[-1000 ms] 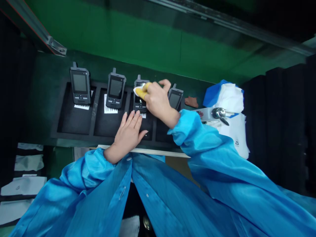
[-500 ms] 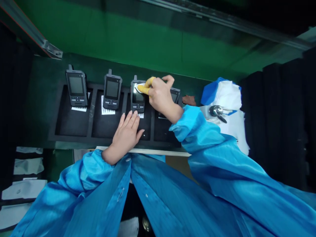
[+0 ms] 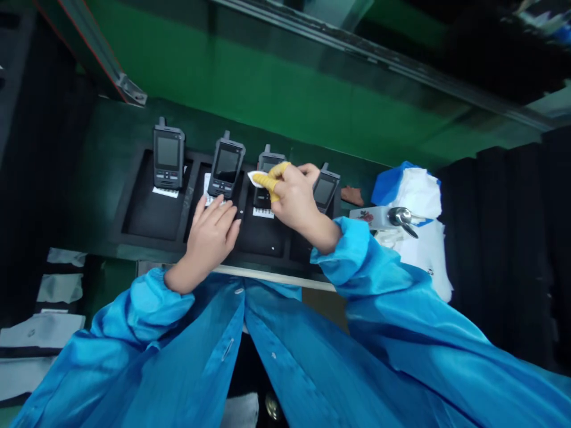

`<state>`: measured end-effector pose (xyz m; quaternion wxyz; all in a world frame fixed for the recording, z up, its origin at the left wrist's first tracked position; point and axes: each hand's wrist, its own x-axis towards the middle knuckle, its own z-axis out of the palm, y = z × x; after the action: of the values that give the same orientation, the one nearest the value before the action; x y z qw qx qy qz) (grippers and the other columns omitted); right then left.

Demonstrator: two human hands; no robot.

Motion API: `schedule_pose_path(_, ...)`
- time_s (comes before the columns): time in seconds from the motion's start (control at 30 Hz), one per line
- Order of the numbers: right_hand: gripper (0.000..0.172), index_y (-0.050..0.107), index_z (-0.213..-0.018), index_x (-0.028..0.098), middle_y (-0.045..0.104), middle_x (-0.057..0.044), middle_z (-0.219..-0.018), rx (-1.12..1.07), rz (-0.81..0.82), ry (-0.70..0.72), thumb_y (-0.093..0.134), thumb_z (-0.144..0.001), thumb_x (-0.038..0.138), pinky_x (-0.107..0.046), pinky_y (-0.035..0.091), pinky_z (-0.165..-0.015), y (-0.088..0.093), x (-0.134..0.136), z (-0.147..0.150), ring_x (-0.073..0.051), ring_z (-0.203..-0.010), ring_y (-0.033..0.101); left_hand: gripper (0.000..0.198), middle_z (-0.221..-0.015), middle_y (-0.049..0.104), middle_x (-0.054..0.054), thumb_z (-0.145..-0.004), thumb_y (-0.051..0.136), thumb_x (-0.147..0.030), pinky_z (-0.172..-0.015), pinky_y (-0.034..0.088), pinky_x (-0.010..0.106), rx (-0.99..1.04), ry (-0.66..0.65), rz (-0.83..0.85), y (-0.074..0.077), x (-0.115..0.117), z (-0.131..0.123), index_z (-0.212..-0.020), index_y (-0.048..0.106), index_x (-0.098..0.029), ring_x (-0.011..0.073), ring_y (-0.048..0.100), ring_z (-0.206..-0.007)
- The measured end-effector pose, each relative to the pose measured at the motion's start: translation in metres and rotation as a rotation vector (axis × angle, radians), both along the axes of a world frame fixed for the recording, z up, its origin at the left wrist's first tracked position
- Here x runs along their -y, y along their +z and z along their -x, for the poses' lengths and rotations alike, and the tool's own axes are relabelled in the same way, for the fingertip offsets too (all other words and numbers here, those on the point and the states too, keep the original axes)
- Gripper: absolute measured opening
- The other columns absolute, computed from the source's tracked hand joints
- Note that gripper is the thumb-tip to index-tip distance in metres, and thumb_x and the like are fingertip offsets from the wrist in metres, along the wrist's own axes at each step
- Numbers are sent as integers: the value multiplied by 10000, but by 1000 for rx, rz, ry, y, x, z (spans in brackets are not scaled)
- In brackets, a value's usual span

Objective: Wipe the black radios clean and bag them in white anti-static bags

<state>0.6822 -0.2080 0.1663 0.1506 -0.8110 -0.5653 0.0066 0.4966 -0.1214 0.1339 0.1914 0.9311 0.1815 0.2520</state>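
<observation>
Handheld radios with screens and stubby antennas lean in a row in a black tray [image 3: 151,229]. My left hand [image 3: 212,229] is open, palm down, its fingertips at the lower end of the second radio [image 3: 227,163] from the left. Yellow finger covers wrap the thumb and a finger of my right hand [image 3: 294,193], which pinches a small white wipe [image 3: 256,177]. That wipe is at the left edge of the third radio [image 3: 272,159], whose screen is mostly hidden by my fingers. Beyond my right hand leans the fourth radio [image 3: 326,189], partly covered.
Further left is another radio [image 3: 168,156]. White printed labels [image 3: 263,212] lie under the radios. To the right are a brown scrap [image 3: 352,195], a metal-topped dispenser [image 3: 400,219] and a blue box [image 3: 387,185] of white wipes. A green wall [image 3: 285,107] rises behind.
My left hand has moved left from the third radio to the second. My right hand has brought the white wipe from the third radio's screen down to its left edge. The view has shifted.
</observation>
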Motion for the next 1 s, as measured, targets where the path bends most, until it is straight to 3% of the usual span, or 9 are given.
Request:
schedule_pose_path(0.13, 436, 667, -1152, 288, 602, -60, -1084, 53, -22, -17, 320, -934, 138, -482, 199, -936, 6, -57, -4, -235, -1030, 481, 372, -1331, 611, 192, -951, 440, -273, -1135, 329, 614, -101, 14, 2, -7, -20, 6, -1220, 631, -102, 330, 531, -1301)
schedule_pose_path(0.2, 454, 676, -1132, 283, 600, -67, -1071, 69, -7, -39, 297, -936, 131, -498, 188, -947, 0, -71, -4, -243, -1034, 474, 389, -1368, 580, 192, -952, 431, -267, -1136, 340, 594, -144, -12, 15, -12, -23, 6, -1255, 610, -100, 322, 515, -1318)
schedule_pose_path(0.3, 449, 693, -1099, 275, 607, -70, -1075, 83, 46, -24, 306, -929, 124, -497, 179, -951, -15, -65, 5, -240, -1032, 471, 396, -1383, 568, 187, -953, 424, -254, -1141, 351, 563, -160, -28, 20, -17, -21, 5, -1268, 597, -90, 310, 504, -1330)
schedule_pose_path(0.43, 397, 703, -1085, 274, 636, -58, -1049, 83, 151, 135, 360, -931, 146, -462, 193, -937, -28, -41, 22, -215, -996, 477, 409, -1390, 553, 211, -957, 411, -246, -1145, 345, 571, -163, -49, 52, -17, -19, 4, -1280, 581, -62, 320, 487, -1342)
schedule_pose_path(0.5, 396, 703, -1083, 273, 640, -56, -1049, 85, 175, 154, 351, -944, 155, -457, 197, -935, -26, -42, 23, -214, -1000, 476, 415, -1397, 538, 230, -958, 411, -245, -1145, 341, 578, -174, -53, 62, -16, -19, 4, -1281, 574, -41, 333, 478, -1347)
schedule_pose_path(0.7, 456, 675, -1124, 281, 586, -62, -1108, 138, 70, -22, 262, -974, 157, -509, 172, -974, -10, -80, 6, -240, -1063, 466, 399, -1404, 523, 246, -944, 435, -200, -1141, 358, 564, -186, -85, 43, -15, -18, 3, -1271, 576, -22, 337, 479, -1345)
schedule_pose_path(0.9, 431, 716, -918, 226, 628, -63, -977, 144, 201, 206, 292, -994, 228, -468, 202, -943, -22, -60, 33, -214, -984, 457, 411, -1382, 551, 231, -946, 417, -190, -1149, 349, 559, -195, -92, 72, -15, -18, 3, -1295, 560, -27, 322, 487, -1341)
schedule_pose_path(1.0, 448, 708, -1027, 240, 642, -60, -1025, 153, 187, 171, 260, -1006, 238, -460, 187, -952, -19, -64, 32, -208, -997, 463, 400, -1388, 551, 215, -939, 429, -176, -1153, 350, 546, -195, -83, 55, -15, -17, 3, -1289, 569, -42, 313, 489, -1340)
